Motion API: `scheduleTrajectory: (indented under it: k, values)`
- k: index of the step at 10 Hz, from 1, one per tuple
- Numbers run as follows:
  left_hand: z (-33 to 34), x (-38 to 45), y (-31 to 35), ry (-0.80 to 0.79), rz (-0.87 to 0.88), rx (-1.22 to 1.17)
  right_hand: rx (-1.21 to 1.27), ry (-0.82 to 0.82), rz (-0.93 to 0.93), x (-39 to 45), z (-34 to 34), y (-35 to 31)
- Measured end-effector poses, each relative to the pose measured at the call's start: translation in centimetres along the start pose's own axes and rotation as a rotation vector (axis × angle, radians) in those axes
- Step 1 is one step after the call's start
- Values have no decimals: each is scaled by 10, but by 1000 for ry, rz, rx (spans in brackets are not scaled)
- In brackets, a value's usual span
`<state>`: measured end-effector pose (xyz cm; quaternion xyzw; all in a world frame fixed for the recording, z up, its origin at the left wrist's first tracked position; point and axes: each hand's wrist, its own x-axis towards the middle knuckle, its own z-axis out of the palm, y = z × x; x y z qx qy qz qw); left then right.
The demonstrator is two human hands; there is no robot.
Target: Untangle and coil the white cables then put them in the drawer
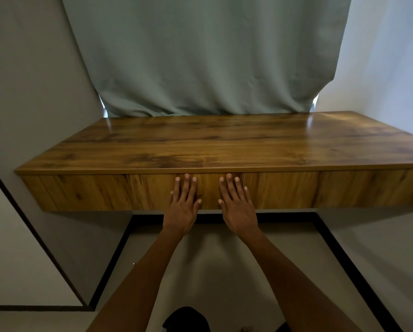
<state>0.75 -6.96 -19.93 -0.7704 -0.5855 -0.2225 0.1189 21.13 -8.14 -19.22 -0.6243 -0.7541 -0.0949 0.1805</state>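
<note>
A wall-mounted wooden desk [224, 142] has a row of drawer fronts under its top. The middle drawer [152, 190] is closed, flush with the fronts beside it. My left hand [184, 202] lies flat against that drawer front with its fingers straight. My right hand [236, 202] presses flat on the same front, just right of the left hand, near the seam to the neighbouring drawer [279, 188]. No white cables are in view.
A grey-green curtain [205, 56] hangs behind the desk. Pale walls stand on both sides. Grey floor with dark skirting [344, 255] runs below the desk. A dark shape [186, 319] shows at the bottom edge.
</note>
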Motion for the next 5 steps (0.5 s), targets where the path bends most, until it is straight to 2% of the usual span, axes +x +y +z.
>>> scheduleTrajectory:
  k: [2, 3, 4, 5]
  values:
    - [-25, -1, 14, -147, -62, -53, 37, -86, -28, -5, -23, -3]
    - [-38, -5, 22, -141, -78, -103, 88, -50, -63, -8, -32, 0]
    - [-55, -1, 31, 75, -16, -188, 225, 201, -139, -3, -55, 8]
    - [-66, 14, 38, 156, 4, -216, 255, 332, -144, 7, -74, 10]
